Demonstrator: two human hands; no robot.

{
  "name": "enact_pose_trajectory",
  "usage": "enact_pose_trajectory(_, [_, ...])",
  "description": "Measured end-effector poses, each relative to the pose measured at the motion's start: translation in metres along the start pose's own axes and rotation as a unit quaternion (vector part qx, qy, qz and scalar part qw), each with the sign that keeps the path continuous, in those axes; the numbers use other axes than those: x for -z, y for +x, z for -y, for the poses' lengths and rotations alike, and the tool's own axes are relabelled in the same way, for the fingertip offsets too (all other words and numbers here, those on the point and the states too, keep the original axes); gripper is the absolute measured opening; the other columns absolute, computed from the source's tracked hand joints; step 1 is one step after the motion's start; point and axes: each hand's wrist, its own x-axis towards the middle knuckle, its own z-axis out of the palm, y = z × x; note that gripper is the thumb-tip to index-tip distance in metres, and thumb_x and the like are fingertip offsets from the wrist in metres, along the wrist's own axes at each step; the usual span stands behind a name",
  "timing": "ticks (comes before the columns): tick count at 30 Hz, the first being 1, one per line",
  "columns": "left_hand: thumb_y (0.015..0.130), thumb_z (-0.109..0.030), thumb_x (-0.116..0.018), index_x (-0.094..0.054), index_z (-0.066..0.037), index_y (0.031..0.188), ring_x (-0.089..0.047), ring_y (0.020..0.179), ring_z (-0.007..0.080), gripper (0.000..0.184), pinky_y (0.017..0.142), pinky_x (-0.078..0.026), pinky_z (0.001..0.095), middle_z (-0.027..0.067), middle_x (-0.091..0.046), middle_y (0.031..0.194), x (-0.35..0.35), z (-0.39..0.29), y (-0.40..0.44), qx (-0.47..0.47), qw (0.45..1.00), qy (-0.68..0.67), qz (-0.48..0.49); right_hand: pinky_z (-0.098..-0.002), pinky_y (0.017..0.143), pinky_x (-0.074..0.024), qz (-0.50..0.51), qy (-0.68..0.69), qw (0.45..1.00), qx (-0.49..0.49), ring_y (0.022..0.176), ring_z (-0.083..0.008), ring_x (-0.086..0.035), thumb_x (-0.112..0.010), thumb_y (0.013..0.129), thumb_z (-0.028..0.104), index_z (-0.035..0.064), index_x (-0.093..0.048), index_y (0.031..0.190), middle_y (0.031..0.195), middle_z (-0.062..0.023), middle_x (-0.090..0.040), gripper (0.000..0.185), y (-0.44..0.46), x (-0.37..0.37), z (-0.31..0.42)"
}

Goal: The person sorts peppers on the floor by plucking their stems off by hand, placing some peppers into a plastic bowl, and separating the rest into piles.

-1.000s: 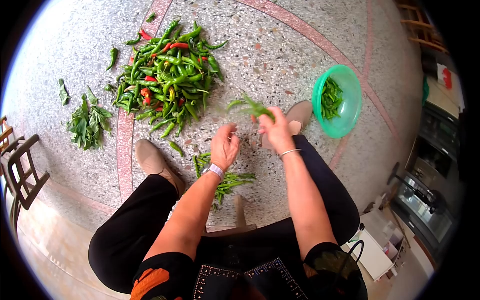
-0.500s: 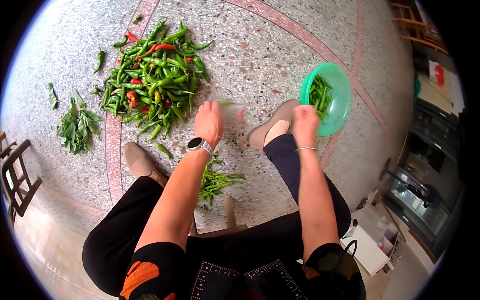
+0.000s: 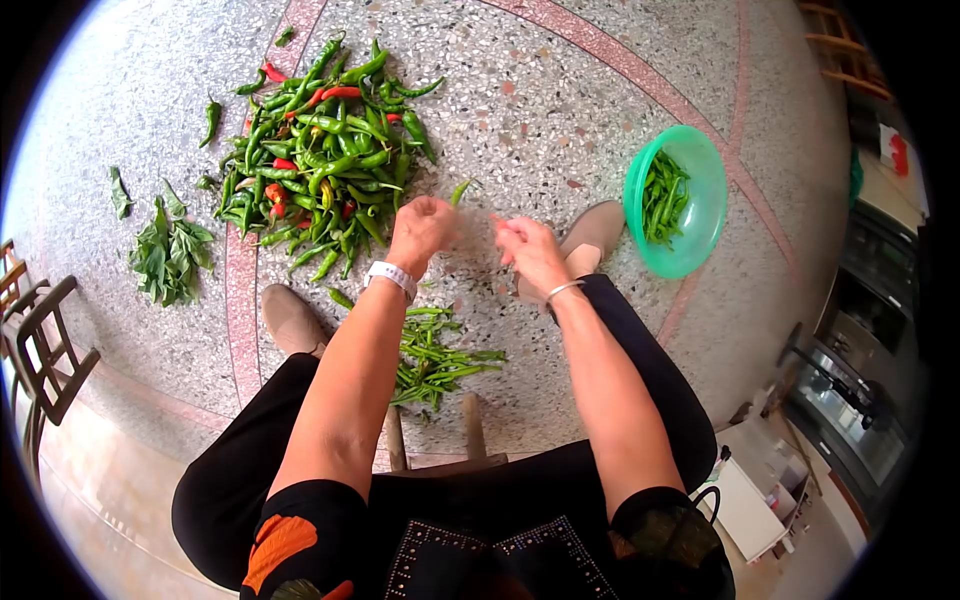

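Note:
My left hand is closed, its fingers pinched round a green chili pepper whose end sticks out beyond the fingertips. Facing it across a small gap, my right hand has loosely bent fingers, slightly blurred, with nothing visible in them. A large heap of green chili peppers with a few red ones lies on the floor, ahead and left of my left hand. Below my hands is a smaller pile of thin green pieces. To the right, a green plastic bowl holds several green chilies.
A bunch of green leaves lies on the speckled floor at the left. A wooden chair stands at the left edge. My shoes flank the small pile. A white cabinet is at the lower right.
My right hand has moved left, from the bowl's edge to near my left hand. My left hand stays beside the heap, turned slightly. The whole view has shifted a little.

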Motion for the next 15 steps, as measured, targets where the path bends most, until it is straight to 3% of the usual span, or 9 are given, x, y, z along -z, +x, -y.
enact_pose_trajectory(1, [0.094,-0.018,-0.064,-0.059,-0.004,0.098,-0.063,0.069,0.0115,0.016,0.061,-0.050,0.0240,0.0069,-0.070,0.093,0.001,-0.011,-0.011,0.043,0.994,-0.095,0.041,-0.0269,0.057,-0.0482,0.006,-0.020,1.000,0.008,0.064,-0.0115,-0.063,-0.057,0.095,0.017,-0.0002,-0.063,0.099,0.080,-0.0059,-0.066,0.018,-0.007,0.010,0.006])
enact_pose_trajectory(2, [0.096,-0.016,-0.060,-0.057,-0.004,0.105,-0.062,0.070,0.0117,0.016,0.062,-0.050,0.0246,0.0069,-0.069,0.094,0.002,-0.011,-0.015,0.053,0.988,-0.131,0.060,-0.0252,0.057,-0.0475,-0.003,0.024,1.000,0.012,0.064,-0.0105,-0.062,-0.056,0.096,0.017,0.0011,-0.063,0.100,0.082,-0.0056,-0.067,0.018,-0.013,0.019,0.008])
enact_pose_trajectory(5, [0.096,-0.014,-0.060,-0.057,-0.004,0.105,-0.061,0.070,0.0122,0.013,0.061,-0.049,0.0251,0.0076,-0.068,0.094,0.001,-0.008,-0.027,0.059,0.968,-0.219,0.104,-0.0214,0.056,-0.0457,-0.065,0.160,0.985,0.030,0.066,-0.0083,-0.059,-0.053,0.100,0.016,0.0043,-0.062,0.103,0.089,-0.0049,-0.066,0.015,-0.026,0.059,0.005])
enact_pose_trajectory(9, [0.096,-0.014,-0.061,-0.056,-0.004,0.108,-0.061,0.069,0.0127,0.016,0.060,-0.049,0.0255,0.0080,-0.068,0.094,-0.004,-0.009,-0.049,0.075,0.960,-0.240,0.124,-0.0240,0.064,-0.0491,-0.192,0.330,0.921,0.077,0.072,-0.0111,-0.061,-0.053,0.099,0.015,0.0010,-0.058,0.112,0.095,-0.0077,-0.066,0.019,-0.043,0.122,0.000])
enact_pose_trajectory(10, [0.096,-0.014,-0.061,-0.057,-0.004,0.108,-0.060,0.069,0.0126,0.016,0.060,-0.049,0.0255,0.0079,-0.068,0.093,-0.005,-0.007,-0.053,0.073,0.960,-0.237,0.129,-0.0258,0.064,-0.0503,-0.256,0.315,0.912,0.055,0.073,-0.0123,-0.061,-0.054,0.099,0.017,-0.0030,-0.055,0.120,0.097,-0.0093,-0.066,0.029,-0.048,0.131,0.003])
enact_pose_trajectory(13, [0.096,-0.014,-0.061,-0.057,-0.004,0.107,-0.060,0.069,0.0123,0.015,0.060,-0.049,0.0253,0.0077,-0.068,0.093,-0.007,-0.005,-0.069,0.072,0.962,-0.222,0.145,-0.0267,0.062,-0.0508,-0.390,0.048,0.920,0.015,0.074,-0.0122,-0.061,-0.055,0.098,0.019,-0.0032,-0.054,0.127,0.098,-0.0090,-0.066,0.037,-0.059,0.134,0.005])
enact_pose_trajectory(15, [0.095,-0.014,-0.062,-0.057,-0.002,0.110,-0.061,0.069,0.0120,0.020,0.061,-0.050,0.0251,0.0074,-0.068,0.093,-0.008,-0.005,-0.080,0.069,0.963,-0.209,0.158,-0.0225,0.055,-0.0470,-0.309,0.037,0.950,0.025,0.068,-0.0091,-0.057,-0.056,0.096,0.020,0.0010,-0.062,0.121,0.095,-0.0066,-0.066,0.031,-0.071,0.114,0.008])
